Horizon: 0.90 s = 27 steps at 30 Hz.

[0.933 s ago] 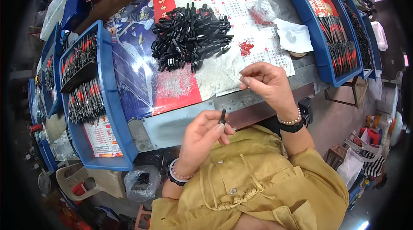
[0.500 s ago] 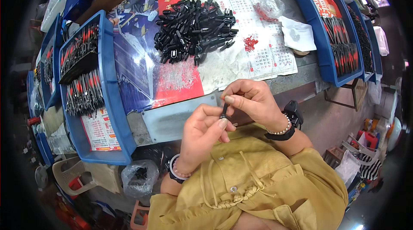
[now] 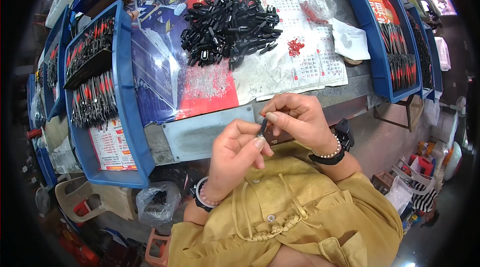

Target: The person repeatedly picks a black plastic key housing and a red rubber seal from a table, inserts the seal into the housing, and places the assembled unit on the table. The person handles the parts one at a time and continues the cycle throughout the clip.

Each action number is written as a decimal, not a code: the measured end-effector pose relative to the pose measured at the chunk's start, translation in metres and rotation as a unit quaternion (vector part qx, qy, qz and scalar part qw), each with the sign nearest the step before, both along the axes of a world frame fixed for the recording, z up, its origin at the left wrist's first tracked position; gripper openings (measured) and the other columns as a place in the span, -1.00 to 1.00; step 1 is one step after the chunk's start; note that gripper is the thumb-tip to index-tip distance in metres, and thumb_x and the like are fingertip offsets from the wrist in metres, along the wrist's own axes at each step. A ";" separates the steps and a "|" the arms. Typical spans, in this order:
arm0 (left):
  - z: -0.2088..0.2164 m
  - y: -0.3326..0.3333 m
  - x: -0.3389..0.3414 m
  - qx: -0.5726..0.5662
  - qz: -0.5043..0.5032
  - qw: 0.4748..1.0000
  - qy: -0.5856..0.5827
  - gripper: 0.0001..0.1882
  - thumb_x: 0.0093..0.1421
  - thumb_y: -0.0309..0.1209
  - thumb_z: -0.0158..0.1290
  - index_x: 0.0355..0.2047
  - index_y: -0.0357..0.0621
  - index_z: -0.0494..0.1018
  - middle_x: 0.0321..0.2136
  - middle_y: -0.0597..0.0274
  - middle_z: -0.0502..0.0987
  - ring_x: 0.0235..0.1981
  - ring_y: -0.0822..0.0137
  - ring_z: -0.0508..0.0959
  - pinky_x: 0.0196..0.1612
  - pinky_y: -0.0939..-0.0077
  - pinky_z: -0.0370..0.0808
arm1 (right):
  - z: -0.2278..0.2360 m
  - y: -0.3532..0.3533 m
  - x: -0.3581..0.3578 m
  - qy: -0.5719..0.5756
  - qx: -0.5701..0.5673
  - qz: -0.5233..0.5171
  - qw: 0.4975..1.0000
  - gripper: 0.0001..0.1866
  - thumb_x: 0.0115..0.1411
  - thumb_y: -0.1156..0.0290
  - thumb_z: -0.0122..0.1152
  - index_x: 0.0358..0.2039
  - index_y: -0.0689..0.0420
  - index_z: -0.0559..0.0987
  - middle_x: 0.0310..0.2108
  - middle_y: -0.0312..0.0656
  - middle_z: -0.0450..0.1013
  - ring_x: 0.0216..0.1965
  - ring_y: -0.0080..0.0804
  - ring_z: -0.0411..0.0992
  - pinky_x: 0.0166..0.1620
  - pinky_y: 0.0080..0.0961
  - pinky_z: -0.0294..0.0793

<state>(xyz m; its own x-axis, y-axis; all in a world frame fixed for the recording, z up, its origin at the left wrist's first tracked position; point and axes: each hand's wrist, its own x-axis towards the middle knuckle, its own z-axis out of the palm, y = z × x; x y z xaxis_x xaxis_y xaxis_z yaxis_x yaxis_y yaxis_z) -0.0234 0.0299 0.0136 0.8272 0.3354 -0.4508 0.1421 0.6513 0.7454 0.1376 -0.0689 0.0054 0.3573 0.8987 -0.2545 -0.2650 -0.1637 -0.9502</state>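
Observation:
My left hand (image 3: 232, 152) is closed, its thumb and fingers pinching a small black elongated plastic part (image 3: 263, 127) that stands tilted up. At the part's upper end, my right hand (image 3: 300, 119) is closed too, thumb against forefinger. A tiny red piece (image 3: 263, 115) shows at those right fingertips; whether it sits on the black part or just touches it is hard to tell. Beyond my hands lies a heap of similar black parts (image 3: 220, 32) on the sheet-covered bench. A little pile of small red pieces (image 3: 295, 47) lies to the right of the heap.
Blue trays (image 3: 134, 147) with rows of black-and-red parts flank the bench at left, and another blue tray (image 3: 381, 67) stands at right. A clear plastic bag (image 3: 321, 5) and white paper (image 3: 351, 40) lie near the right tray. A beige chair (image 3: 107, 197) stands lower left.
A red piece now shows at my right fingertips above the black part, where none was visible before. Both hands keep nearly the same place; the whole view has shifted slightly.

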 end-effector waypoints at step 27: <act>0.017 0.010 -0.010 0.011 -0.001 0.999 0.049 -0.86 0.27 -0.52 -0.08 -0.19 -0.30 0.31 -0.48 0.19 0.52 -0.61 0.63 0.41 -0.55 0.76 0.37 | -0.009 0.005 -0.020 0.101 0.008 -0.008 0.995 -0.86 0.22 0.53 0.09 -0.25 0.32 0.52 -0.43 -0.28 0.46 -0.54 -0.71 0.34 -0.49 -0.76 0.32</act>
